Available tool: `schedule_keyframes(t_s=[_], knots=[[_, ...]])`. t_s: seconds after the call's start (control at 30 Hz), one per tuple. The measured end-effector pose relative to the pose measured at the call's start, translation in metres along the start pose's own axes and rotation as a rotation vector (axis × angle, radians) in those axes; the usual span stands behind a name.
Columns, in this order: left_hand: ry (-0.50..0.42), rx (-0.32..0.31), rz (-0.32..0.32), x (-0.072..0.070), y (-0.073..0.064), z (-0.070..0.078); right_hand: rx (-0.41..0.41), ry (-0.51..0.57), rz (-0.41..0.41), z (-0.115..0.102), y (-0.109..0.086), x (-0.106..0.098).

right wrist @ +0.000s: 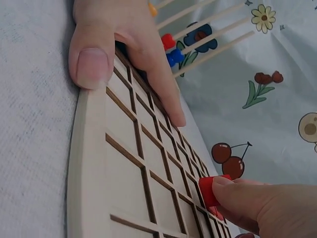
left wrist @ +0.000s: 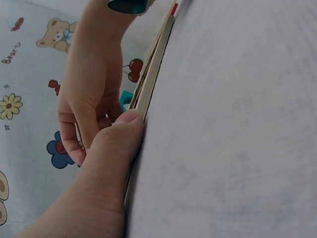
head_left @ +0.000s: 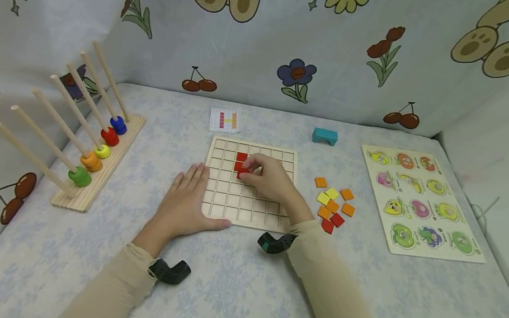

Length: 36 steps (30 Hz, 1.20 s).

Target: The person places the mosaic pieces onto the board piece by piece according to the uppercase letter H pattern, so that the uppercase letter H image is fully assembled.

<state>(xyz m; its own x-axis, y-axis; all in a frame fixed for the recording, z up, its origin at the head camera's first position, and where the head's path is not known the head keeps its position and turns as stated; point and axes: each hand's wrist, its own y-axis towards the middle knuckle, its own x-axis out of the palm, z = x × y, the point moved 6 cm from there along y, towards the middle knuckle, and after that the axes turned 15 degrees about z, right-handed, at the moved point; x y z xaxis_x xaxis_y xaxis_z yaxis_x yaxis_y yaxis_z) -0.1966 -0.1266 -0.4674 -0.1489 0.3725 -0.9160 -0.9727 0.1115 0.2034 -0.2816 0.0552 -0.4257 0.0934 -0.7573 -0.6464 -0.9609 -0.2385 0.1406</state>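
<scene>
A wooden grid board (head_left: 245, 208) lies flat on the table, with red square tiles (head_left: 241, 157) set in its upper middle cells. My right hand (head_left: 269, 176) is over the board and pinches a red tile (right wrist: 209, 191) between thumb and fingers, tilted close over the cells in the right wrist view. Along the board's left side rests my left hand (head_left: 188, 201), fingers straight and spread, its thumb (right wrist: 94, 67) at the near edge. In the left wrist view the right hand's curled fingers hide the tile.
Several loose orange, yellow and red tiles (head_left: 332, 206) lie right of the board. Behind it are a pattern card (head_left: 225, 120) and a teal block (head_left: 325, 136). A peg stand (head_left: 97, 194) with coloured beads stands left; a fruit puzzle board (head_left: 422, 206) lies at right.
</scene>
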Motion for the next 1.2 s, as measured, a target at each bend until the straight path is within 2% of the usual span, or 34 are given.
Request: schedule_keyframes(t_s=[0.3,0.5,0.83,1.0,1.2], knots=[[-0.008,0.016,0.004,-0.001,0.001,0.003,-0.028,-0.041,-0.009,-0.003,0.001,0.009],[-0.005,0.019,0.009,0.0,0.002,0.004,-0.053,-0.055,-0.001,-0.005,0.001,0.008],[-0.01,0.013,0.005,0.002,0.002,0.004,-0.083,-0.145,-0.017,-0.006,-0.008,0.007],[-0.011,0.007,0.008,0.003,0.001,0.003,-0.12,-0.118,-0.038,-0.006,-0.015,0.0],[-0.001,0.001,0.003,0.003,0.0,0.0,-0.096,-0.111,-0.05,0.003,-0.025,-0.019]])
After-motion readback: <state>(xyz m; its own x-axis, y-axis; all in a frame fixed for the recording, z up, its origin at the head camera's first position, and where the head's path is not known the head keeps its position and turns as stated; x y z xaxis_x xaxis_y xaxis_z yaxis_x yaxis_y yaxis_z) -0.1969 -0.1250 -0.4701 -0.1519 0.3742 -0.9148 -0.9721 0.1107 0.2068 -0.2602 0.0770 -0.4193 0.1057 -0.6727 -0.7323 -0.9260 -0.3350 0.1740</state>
